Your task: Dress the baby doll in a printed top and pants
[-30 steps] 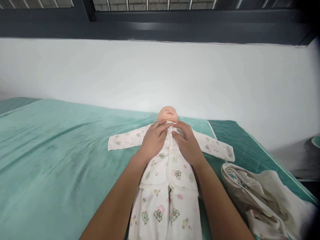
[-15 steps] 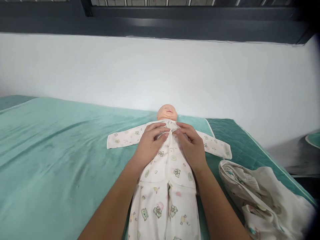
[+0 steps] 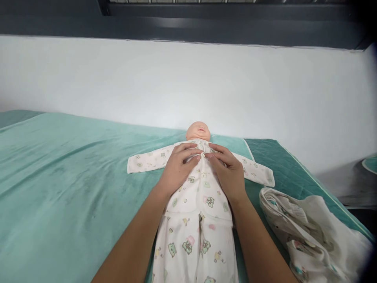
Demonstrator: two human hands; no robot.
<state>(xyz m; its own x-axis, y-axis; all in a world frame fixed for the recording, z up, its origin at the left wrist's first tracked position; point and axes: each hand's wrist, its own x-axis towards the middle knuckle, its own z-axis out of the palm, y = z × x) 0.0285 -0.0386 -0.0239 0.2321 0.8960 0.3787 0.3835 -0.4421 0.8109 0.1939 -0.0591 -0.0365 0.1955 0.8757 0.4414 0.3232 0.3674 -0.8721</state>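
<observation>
A baby doll (image 3: 198,131) lies on its back, dressed in a white baby shirt (image 3: 191,196) printed with small green bears. Its sleeves stretch out to both sides, and matching trousers (image 3: 188,247) cover the legs. On the chest, my left hand (image 3: 182,165) pinches one front edge of the shirt between thumb and fingers. From the other side my right hand (image 3: 226,167) grips the opposite edge, fingertips at a small pale button (image 3: 203,155). The fingertips of both hands nearly meet there. Another button (image 3: 203,175) shows lower on the front.
Beneath the doll is a light green sheet (image 3: 73,177), with a darker green quilted mat (image 3: 288,173) to the right. A crumpled bundle of white printed cloth (image 3: 315,232) lies right of my right forearm. Behind stand a white wall (image 3: 176,78) and a dark metal frame (image 3: 182,25).
The view has tilted slightly, so the scene sits a little higher and to the right. Both hands stay at the same spot on the shirt front; the button between the fingertips shows more clearly.
</observation>
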